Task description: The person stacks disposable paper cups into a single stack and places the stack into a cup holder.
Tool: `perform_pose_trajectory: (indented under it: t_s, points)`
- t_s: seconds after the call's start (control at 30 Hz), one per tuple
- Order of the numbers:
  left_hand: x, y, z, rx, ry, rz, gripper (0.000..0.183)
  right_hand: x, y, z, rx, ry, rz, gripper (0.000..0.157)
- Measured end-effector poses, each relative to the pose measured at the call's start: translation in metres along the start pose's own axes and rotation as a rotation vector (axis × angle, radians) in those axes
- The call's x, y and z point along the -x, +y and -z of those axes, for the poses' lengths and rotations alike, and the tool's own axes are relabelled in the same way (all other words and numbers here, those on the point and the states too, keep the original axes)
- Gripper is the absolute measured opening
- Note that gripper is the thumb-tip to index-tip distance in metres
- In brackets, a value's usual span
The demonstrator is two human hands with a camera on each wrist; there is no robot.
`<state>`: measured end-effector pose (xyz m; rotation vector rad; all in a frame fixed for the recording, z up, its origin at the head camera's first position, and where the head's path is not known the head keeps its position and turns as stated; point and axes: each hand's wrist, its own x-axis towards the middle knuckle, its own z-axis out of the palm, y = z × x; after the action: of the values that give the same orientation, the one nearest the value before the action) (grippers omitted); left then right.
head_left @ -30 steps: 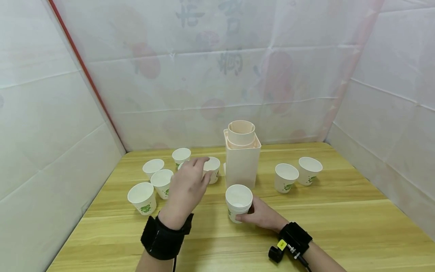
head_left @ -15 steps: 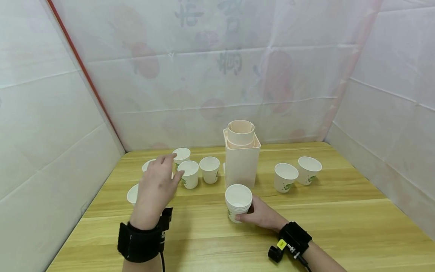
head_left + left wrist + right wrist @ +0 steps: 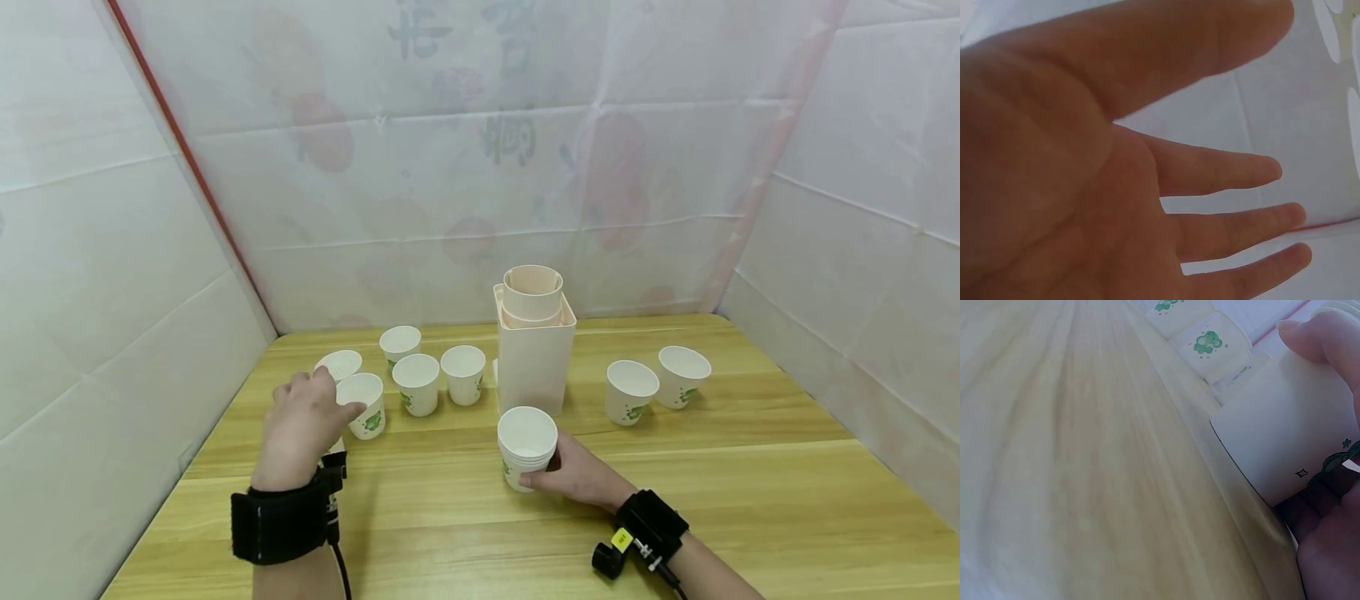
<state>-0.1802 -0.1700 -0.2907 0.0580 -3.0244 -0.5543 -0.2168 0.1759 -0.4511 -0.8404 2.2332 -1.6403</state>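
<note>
My right hand [image 3: 581, 473] grips a short stack of nested white paper cups [image 3: 527, 442] near the middle of the table. In the right wrist view, thumb and fingers wrap the lowest cup [image 3: 1285, 425], which has a green print. Over on the left, my left hand [image 3: 300, 427] hovers above a paper cup that it mostly hides. Its palm [image 3: 1104, 162] shows bare in the left wrist view, fingers apart and nothing between them. A paper cup [image 3: 363, 407] stands just right of the thumb, and another [image 3: 339, 364] is behind the fingers.
Farther back on the left stand more paper cups [image 3: 417, 386]. A cream square container [image 3: 534, 367] with a round tube [image 3: 532, 292] on top is behind the stack. Two cups [image 3: 632, 393] stand at the right on the wooden table [image 3: 675, 500]. White sheeting [image 3: 420, 192] encloses the back and sides.
My left hand has moved left and lower, away from the middle cups to the front-left cup, uncovering those behind. The right hand and its stack have stayed in place.
</note>
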Motion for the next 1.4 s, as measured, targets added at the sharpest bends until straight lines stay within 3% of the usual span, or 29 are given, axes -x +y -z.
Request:
perform_pose_trajectory:
  t_s: [0.27, 0.6, 1.03, 1.4]
  points:
    - [-0.010, -0.019, -0.005, 0.028, -0.124, 0.112, 0.051, -0.001, 0.002, 0.000, 0.010, 0.000, 0.034, 0.062]
    - [-0.018, -0.027, -0.013, 0.036, -0.243, 0.191, 0.058, -0.001, 0.004, 0.000, 0.016, 0.001, 0.032, 0.063]
    - [-0.023, -0.029, -0.019, 0.028, -0.262, 0.168, 0.049, -0.001, 0.004, 0.000, 0.025, 0.011, 0.020, 0.063]
    - [-0.016, -0.022, -0.010, 0.015, -0.258, 0.136, 0.044, 0.000, -0.002, -0.001, 0.017, 0.010, 0.013, 0.065]
